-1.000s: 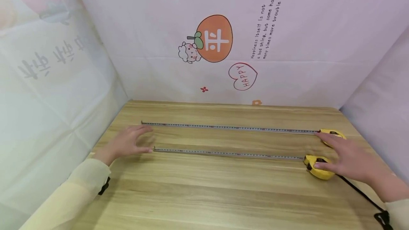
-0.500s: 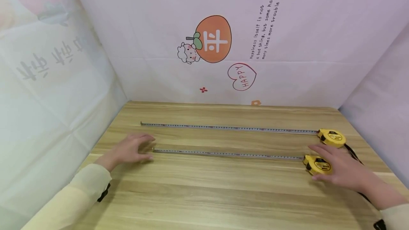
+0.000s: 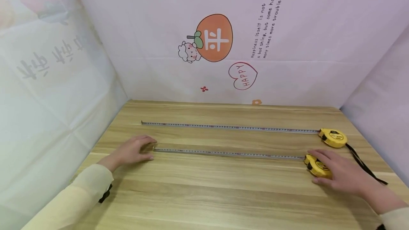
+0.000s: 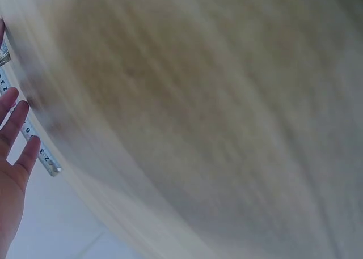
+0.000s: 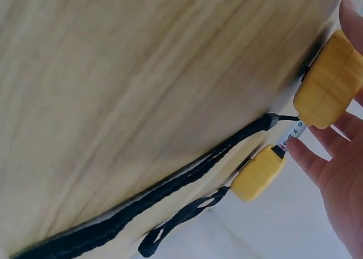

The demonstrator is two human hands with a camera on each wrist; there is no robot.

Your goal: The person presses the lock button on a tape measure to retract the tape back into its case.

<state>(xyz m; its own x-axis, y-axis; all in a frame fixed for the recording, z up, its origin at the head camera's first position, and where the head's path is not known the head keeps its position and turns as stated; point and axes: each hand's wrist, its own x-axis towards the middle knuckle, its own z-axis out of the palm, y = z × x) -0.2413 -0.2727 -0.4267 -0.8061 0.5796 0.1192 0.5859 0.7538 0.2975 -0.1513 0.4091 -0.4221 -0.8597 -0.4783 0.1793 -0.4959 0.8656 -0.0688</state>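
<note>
Two yellow tape measures lie on the wooden table with their blades drawn out leftward, roughly parallel. The nearer tape measure (image 3: pixel 314 168) has my right hand (image 3: pixel 346 173) around its case, thumb on the near side and fingers on the far side; firm contact is not clear. In the right wrist view this case (image 5: pixel 326 83) sits between thumb and spread fingers. At the left, my left hand (image 3: pixel 132 152) holds thumb and fingers apart around the hook end of the nearer blade (image 3: pixel 223 153). The farther tape measure (image 3: pixel 333 137) lies untouched behind, its blade (image 3: pixel 217 126) reaching left.
A black wrist strap (image 3: pixel 364 162) trails from the farther case towards the right edge. White printed sheets (image 3: pixel 153 74) hang behind the table (image 3: pixel 207 191) and along both sides.
My right hand has drawn back from the farther case and settled around the nearer one. The left hand has shifted slightly, staying around the nearer blade's hook end. Both tapes stay put.
</note>
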